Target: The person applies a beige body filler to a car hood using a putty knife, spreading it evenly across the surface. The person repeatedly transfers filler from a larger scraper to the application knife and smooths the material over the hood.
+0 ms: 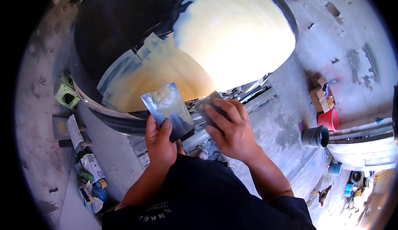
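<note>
My left hand grips a flat metal plate by its near edge, thumb on top. A smear of pale putty lies on the plate's far half. To the right of it, my right hand holds a dark, flat putty spreader, its fingers laid over the face. The spreader is near the plate's right side, apart from it. Just beyond both hands is a black car hood. Yellow-tan putty covers its near middle in streaky strokes, and a pale, brightly lit coat spreads over the right side.
On the left floor are a green stool, a small bench and a bag of supplies. A dark bucket, a red bucket and a cardboard box stand at the right. The car's front edge runs close before me.
</note>
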### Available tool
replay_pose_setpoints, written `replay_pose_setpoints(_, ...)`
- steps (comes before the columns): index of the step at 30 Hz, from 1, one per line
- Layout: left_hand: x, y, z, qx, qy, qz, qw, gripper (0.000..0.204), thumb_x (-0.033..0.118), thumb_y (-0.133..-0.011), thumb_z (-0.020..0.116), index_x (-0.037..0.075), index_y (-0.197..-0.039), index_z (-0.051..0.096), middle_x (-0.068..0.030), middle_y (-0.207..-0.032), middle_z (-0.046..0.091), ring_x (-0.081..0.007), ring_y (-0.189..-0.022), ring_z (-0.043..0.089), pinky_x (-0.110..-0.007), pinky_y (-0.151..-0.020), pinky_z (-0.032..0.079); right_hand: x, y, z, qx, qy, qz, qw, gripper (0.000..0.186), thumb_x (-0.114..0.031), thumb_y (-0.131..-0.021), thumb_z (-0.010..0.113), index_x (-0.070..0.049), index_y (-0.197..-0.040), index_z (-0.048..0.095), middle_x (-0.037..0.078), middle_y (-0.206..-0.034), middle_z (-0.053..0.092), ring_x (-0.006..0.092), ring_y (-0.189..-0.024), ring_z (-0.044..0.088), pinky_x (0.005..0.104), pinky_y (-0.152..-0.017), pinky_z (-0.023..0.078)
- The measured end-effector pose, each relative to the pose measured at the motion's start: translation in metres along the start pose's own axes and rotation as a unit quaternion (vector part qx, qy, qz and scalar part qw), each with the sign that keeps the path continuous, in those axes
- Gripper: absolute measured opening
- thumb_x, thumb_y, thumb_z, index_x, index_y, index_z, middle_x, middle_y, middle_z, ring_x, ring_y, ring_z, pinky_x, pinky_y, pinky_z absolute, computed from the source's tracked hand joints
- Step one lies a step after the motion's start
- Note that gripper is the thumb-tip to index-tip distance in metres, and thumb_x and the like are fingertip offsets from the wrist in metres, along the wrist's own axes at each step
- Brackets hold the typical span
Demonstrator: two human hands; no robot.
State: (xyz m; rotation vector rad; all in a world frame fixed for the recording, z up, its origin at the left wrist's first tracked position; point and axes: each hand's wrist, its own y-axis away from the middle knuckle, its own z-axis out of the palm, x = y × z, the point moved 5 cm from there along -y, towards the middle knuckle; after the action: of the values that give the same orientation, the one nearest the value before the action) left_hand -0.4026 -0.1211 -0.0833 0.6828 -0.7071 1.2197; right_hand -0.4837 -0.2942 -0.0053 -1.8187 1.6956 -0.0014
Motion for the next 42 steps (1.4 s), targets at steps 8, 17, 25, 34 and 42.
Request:
replay_pose_setpoints(8, 0.002, -0.002, 0.001, -0.073, -0.035, 0.013, 0.997, 0.044, 0.003, -0.099, 0.051, -0.001, -0.142, 0.042, -0.0111, -0.132, 0.057, -0.0178, -0.120, 0.055, -0.035, -0.106, 0.040, 0.005, 0.004, 0.019, -0.082, 0.016, -0.009, 0.996, 0.048, -0.021, -0.080, 0.071, -0.014, -0.127, 0.062, 0.006, -0.132, 0.052, 0.0347, -0.119, 0.047, 0.0489, -0.094, 0.042)
replay_pose_setpoints(17, 0.012, -0.011, -0.022, -0.050, -0.057, 0.052, 0.996, 0.046, 0.001, -0.097, 0.053, -0.001, -0.142, 0.043, -0.0111, -0.133, 0.057, -0.0188, -0.122, 0.054, -0.036, -0.109, 0.038, 0.093, 0.007, 0.043, -0.054, 0.104, 0.218, 0.969, 0.050, -0.026, -0.089, 0.059, -0.015, -0.137, 0.052, 0.005, -0.138, 0.050, 0.0375, -0.118, 0.045, 0.0539, -0.094, 0.041)
replay_pose_setpoints(25, 0.008, -0.013, -0.038, -0.023, -0.087, 0.025, 0.996, 0.045, 0.001, -0.098, 0.052, -0.001, -0.141, 0.043, -0.0103, -0.131, 0.058, -0.0182, -0.121, 0.054, -0.035, -0.108, 0.038, 0.078, 0.003, 0.088, -0.102, 0.149, 0.282, 0.942, 0.050, -0.027, -0.091, 0.056, -0.018, -0.139, 0.046, 0.007, -0.140, 0.045, 0.0408, -0.117, 0.043, 0.0559, -0.095, 0.041)
replay_pose_setpoints(34, 0.012, -0.030, -0.028, -0.043, -0.091, 0.012, 0.995, 0.043, 0.001, -0.096, 0.055, -0.002, -0.138, 0.045, -0.0098, -0.127, 0.059, -0.0160, -0.115, 0.055, -0.032, -0.103, 0.039, 0.083, 0.012, 0.076, -0.092, 0.128, 0.332, 0.930, 0.053, -0.026, -0.091, 0.056, -0.018, -0.142, 0.045, 0.006, -0.142, 0.044, 0.0403, -0.118, 0.044, 0.0548, -0.094, 0.043)
replay_pose_setpoints(42, 0.011, -0.039, -0.029, -0.061, -0.101, -0.002, 0.993, 0.041, 0.002, -0.097, 0.055, -0.002, -0.136, 0.046, -0.0104, -0.127, 0.059, -0.0157, -0.115, 0.054, -0.032, -0.103, 0.038, 0.080, -0.013, 0.081, -0.161, 0.125, 0.370, 0.906, 0.052, -0.027, -0.092, 0.056, -0.018, -0.142, 0.043, 0.008, -0.139, 0.045, 0.0409, -0.118, 0.045, 0.0554, -0.095, 0.043)
